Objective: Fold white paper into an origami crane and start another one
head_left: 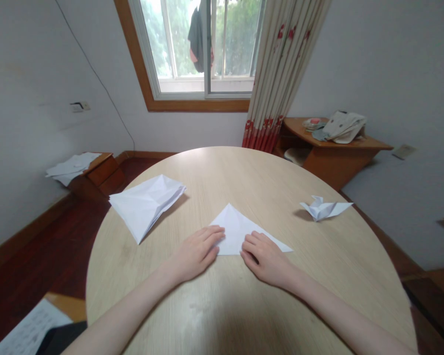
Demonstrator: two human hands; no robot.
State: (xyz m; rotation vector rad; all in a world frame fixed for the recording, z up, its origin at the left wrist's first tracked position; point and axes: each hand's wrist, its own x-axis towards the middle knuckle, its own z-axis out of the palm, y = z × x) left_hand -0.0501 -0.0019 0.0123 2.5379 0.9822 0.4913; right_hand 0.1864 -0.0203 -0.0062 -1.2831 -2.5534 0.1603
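A white sheet folded into a triangle (238, 228) lies flat on the round wooden table (244, 301) in front of me. My left hand (196, 252) rests on its left corner, fingers stretched flat and together. My right hand (265, 259) presses its lower edge, fingers flat on the paper. Neither hand grips anything.
A larger creased white sheet (146, 203) lies at the table's left. A folded paper bird (323, 207) sits at the right. Low wooden cabinets stand by the left wall (96, 172) and the right wall (333, 148). A curtain (281, 74) hangs beside the window.
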